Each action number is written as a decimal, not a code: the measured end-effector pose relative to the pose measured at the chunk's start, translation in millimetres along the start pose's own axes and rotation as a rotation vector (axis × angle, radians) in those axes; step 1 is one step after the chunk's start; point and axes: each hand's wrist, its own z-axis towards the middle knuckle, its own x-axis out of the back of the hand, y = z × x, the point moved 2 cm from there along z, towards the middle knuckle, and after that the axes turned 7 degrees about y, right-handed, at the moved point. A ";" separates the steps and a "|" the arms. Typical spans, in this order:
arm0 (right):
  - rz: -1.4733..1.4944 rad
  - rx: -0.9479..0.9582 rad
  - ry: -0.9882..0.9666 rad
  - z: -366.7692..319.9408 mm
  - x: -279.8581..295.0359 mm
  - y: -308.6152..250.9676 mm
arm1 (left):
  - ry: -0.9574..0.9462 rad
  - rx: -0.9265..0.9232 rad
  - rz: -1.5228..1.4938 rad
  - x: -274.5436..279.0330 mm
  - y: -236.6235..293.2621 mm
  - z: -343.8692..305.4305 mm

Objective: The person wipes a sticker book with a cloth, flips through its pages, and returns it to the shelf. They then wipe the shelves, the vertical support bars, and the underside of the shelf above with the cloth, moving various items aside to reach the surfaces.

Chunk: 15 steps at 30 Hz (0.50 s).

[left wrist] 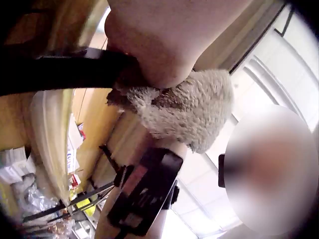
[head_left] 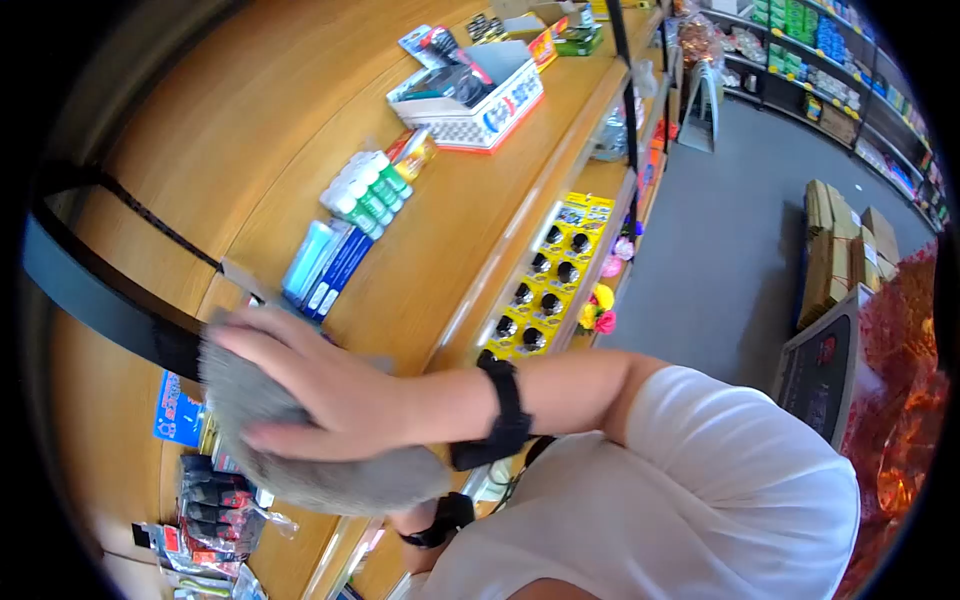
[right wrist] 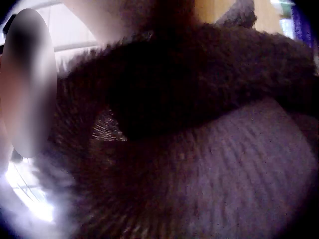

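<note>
Grey cloth (head_left: 330, 482) in right hand (head_left: 335, 388) — overlaps black bar (head_left: 105, 295).

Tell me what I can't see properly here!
- Left hand: fingers hidden behind the cloth, head view.
- Face: blurred, left wrist view.
- Bar: cut off by the left edge, left wrist view.
- Labels on the green bottles: too small, head view.

Showing plain grey over the fluffy cloth (head_left: 335, 480), near left. Spreading honey-brown, with thin dark lines, across the wooden shelf (head_left: 430, 265). Mixing white and dark blue patterning, edged in red below, on the far box (head_left: 475, 112). Pairing white with green on the bottles (head_left: 368, 195). Setting black rounds against yellow on the cards (head_left: 555, 283). Showing plain white on the near sleeve (head_left: 745, 425).
</note>
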 end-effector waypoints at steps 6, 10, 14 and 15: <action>-0.354 -0.379 -0.378 -68.8 41.6 8.3 | -0.129 0.030 -0.081 -34.8 -4.8 -5.3; -0.389 -0.433 -0.389 -57.3 32.0 1.1 | -0.222 0.071 -0.149 -53.8 -13.2 -7.8; -0.483 -0.385 -0.358 -53.3 19.5 9.2 | -0.328 0.104 -0.224 -68.8 -23.9 -12.7; -0.518 -0.378 -0.355 -51.1 16.7 8.6 | -0.363 0.115 -0.243 -73.7 -26.8 -14.5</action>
